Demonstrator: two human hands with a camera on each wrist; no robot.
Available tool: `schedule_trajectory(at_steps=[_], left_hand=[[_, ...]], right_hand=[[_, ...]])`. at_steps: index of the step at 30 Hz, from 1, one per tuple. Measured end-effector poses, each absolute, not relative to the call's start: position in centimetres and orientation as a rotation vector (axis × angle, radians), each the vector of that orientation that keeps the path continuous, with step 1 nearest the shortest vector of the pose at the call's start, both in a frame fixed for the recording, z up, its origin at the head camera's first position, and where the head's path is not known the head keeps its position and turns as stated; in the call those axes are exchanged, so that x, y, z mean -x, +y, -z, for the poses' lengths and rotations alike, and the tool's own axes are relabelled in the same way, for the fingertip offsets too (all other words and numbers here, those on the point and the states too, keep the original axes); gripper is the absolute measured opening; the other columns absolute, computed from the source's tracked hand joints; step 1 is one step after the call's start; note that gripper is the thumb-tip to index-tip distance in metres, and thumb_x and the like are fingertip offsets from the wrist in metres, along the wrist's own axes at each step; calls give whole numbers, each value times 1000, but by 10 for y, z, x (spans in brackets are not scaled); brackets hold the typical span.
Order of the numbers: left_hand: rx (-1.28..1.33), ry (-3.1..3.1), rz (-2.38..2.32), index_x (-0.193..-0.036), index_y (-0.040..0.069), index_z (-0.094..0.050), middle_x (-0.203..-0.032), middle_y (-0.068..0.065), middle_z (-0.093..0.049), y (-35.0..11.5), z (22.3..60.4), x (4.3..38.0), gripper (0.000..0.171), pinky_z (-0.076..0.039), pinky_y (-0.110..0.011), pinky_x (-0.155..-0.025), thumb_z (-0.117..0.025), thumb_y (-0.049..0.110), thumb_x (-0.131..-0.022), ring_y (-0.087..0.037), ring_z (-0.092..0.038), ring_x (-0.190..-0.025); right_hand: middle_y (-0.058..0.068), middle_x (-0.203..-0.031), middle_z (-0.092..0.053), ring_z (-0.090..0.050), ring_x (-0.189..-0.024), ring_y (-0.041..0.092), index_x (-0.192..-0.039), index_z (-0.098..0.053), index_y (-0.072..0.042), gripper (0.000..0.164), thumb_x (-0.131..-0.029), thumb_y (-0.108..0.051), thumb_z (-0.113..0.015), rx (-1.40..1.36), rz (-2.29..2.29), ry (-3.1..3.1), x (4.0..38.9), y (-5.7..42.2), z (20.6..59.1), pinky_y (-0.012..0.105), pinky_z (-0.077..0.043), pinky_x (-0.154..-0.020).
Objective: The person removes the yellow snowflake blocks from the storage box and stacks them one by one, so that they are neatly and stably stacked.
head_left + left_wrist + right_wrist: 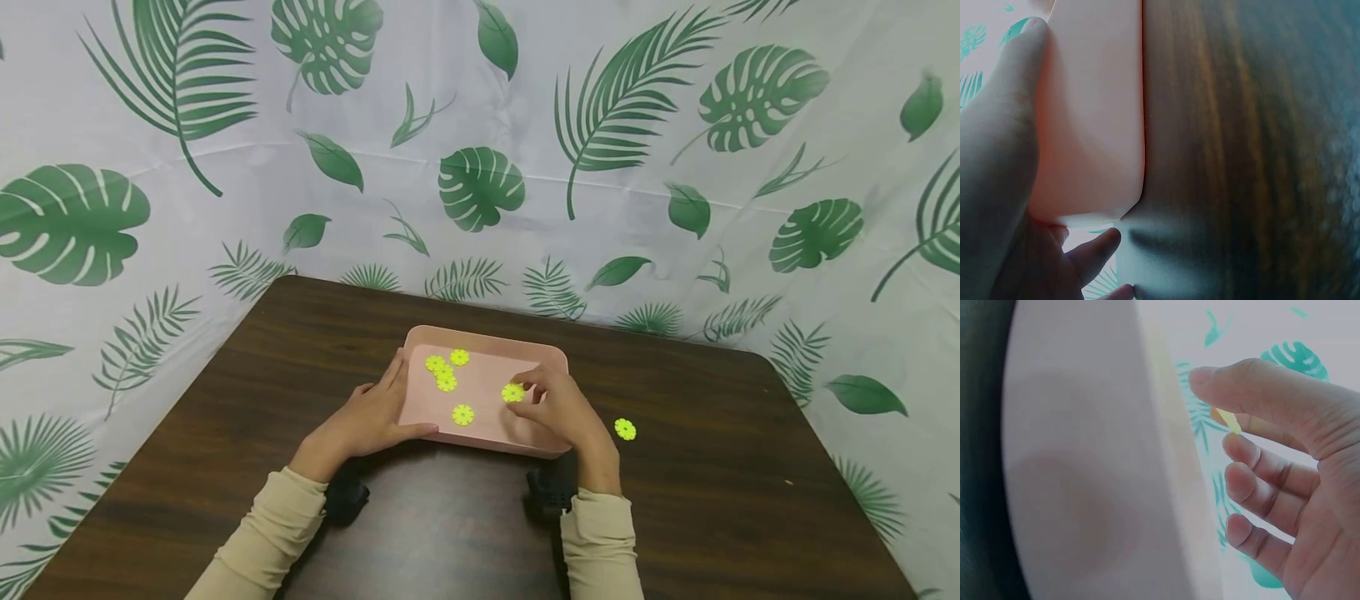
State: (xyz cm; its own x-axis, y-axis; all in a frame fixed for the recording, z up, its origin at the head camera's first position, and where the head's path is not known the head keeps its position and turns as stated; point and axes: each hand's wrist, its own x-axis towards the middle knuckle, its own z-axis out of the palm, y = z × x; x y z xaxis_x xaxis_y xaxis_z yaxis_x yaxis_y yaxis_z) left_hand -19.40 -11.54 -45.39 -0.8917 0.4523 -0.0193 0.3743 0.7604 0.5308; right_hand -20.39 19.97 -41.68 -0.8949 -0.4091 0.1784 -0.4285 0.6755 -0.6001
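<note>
A shallow pink tray [427, 408] lies on the table in the head view, and several yellow flower-shaped plastic discs [462, 414] are inside it. My left hand [369, 419] grips the tray's near left corner, thumb along the near wall and fingers at the left side. In the left wrist view that thumb [1019, 81] lies against the pink wall. Over the right part of the tray, my right hand [561, 404] pinches one yellow disc [512, 392] between thumb and forefinger. The right wrist view shows this disc [1230, 420] edge-on, partly hidden by the thumb.
One more yellow disc [625, 429] lies on the dark wooden table [697, 475], to the right of the tray. A white cloth with green leaves [480, 187] hangs behind the table. Black devices [345, 500] sit at both wrists.
</note>
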Motion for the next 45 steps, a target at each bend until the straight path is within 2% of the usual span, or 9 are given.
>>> schedule_trajectory(at_steps=[6,14,19,31,39,45], left_hand=[[-639,2800,-799,-161,-10,-8,-171,-25,0,-116,452,194,120,-30,-72,-109,-62,70,-90,-41,-34,-150],[-654,2797,-792,-161,-10,-7,-171,-25,0,-113,453,195,120,-31,-71,-109,-62,70,-90,-41,-36,-149],[-675,2782,-793,-161,-10,-8,-171,-25,0,-109,456,197,120,-31,-71,-109,-62,70,-90,-41,-37,-148],[-689,2776,-763,-161,-11,-8,-171,-24,1,-111,461,202,120,-30,-70,-110,-62,71,-91,-40,-38,-148],[-685,2779,-784,-161,-10,-6,-171,-26,2,-115,459,203,121,-29,-72,-109,-61,71,-91,-42,-34,-149],[-687,2793,-778,-162,-9,-5,-170,-26,5,-117,458,205,119,-29,-73,-108,-60,71,-92,-43,-33,-150]], right_hand=[[8,-102,-70,-56,-77,19,-112,-77,-2,29,-85,-9,-85,-635,-1033,-2812,199,212,409,30,-49,-64],[8,-87,-59,-50,-71,18,-110,-78,0,28,-84,-6,-86,-584,-1002,-2791,190,233,404,30,-43,-60],[13,-86,-56,-48,-73,20,-111,-77,1,27,-86,-5,-84,-498,-1017,-2828,181,249,406,29,-41,-59],[5,-85,-56,-50,-74,18,-113,-77,0,29,-87,-8,-84,-386,-958,-2893,168,274,420,30,-43,-63],[9,-91,-61,-55,-80,22,-116,-75,2,32,-87,-8,-84,-232,-910,-2829,165,300,410,33,-46,-69],[12,-96,-61,-53,-82,23,-119,-75,0,31,-91,-13,-81,-104,-889,-2848,163,324,411,34,-46,-71]])
